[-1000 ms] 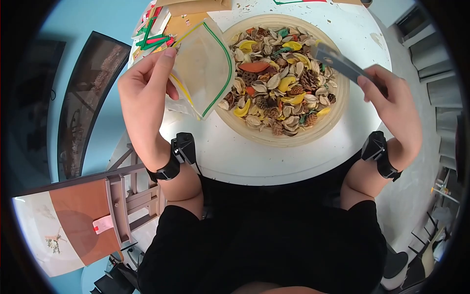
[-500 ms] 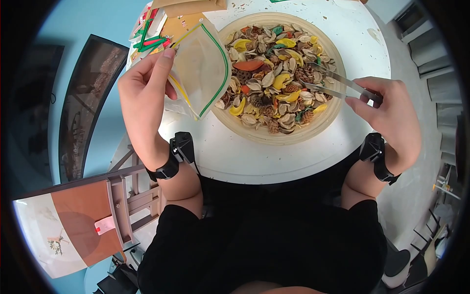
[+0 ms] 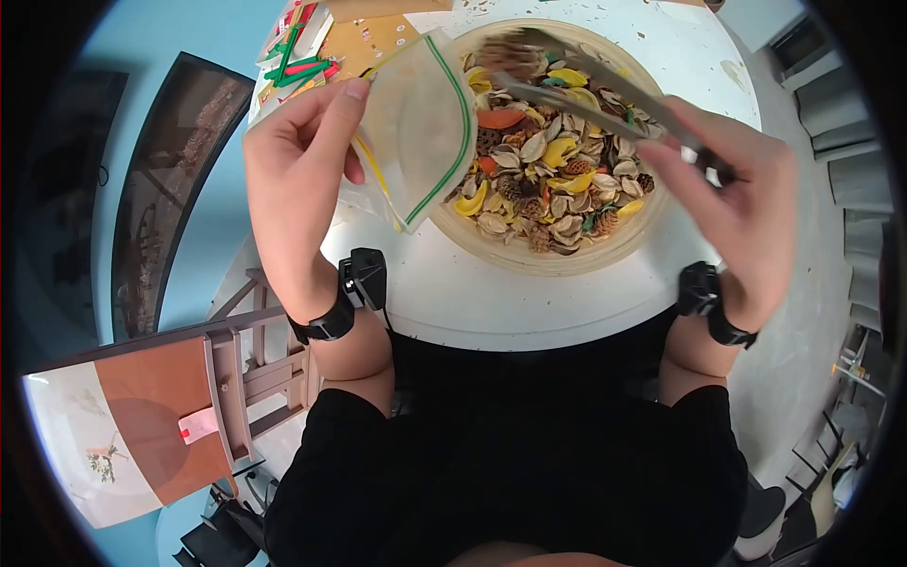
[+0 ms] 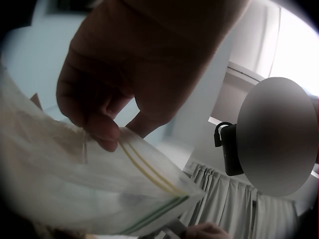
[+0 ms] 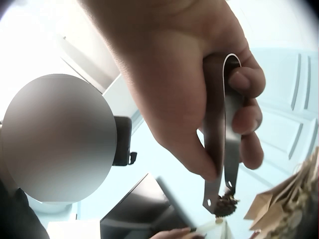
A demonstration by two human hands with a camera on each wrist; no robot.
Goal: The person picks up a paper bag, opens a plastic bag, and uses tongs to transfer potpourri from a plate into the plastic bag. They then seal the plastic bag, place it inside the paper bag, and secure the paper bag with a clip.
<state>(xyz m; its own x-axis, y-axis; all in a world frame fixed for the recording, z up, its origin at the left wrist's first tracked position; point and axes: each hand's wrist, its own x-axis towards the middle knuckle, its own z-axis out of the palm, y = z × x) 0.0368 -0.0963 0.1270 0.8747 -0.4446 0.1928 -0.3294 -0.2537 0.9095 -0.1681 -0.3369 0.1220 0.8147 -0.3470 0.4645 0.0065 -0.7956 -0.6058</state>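
My left hand (image 3: 307, 161) pinches the edge of a clear zip bag (image 3: 430, 142) with yellow and green seal strips, its mouth spread beside the plate. In my right hand (image 3: 746, 184) are metal tongs (image 5: 215, 124), their arms squeezed between thumb and fingers. A brown pine cone (image 5: 227, 205) is caught between the tong tips, blurred in the head view near the top of the bag. Below the tongs, a round wooden plate (image 3: 524, 265) bears dried petals, yellow peel-like pieces, small cones and an orange piece (image 3: 499, 119).
Red and green sticks (image 3: 304, 68) lie at the back left of the white table (image 3: 472, 317). Brown paper (image 3: 383, 8) is at the far edge. A folding chair (image 3: 265, 378) stands low on the left.
The tongs came down on the pine cone in the plate, took hold of it and swung left with it toward the bag. My left hand with the bag shifted slightly right.
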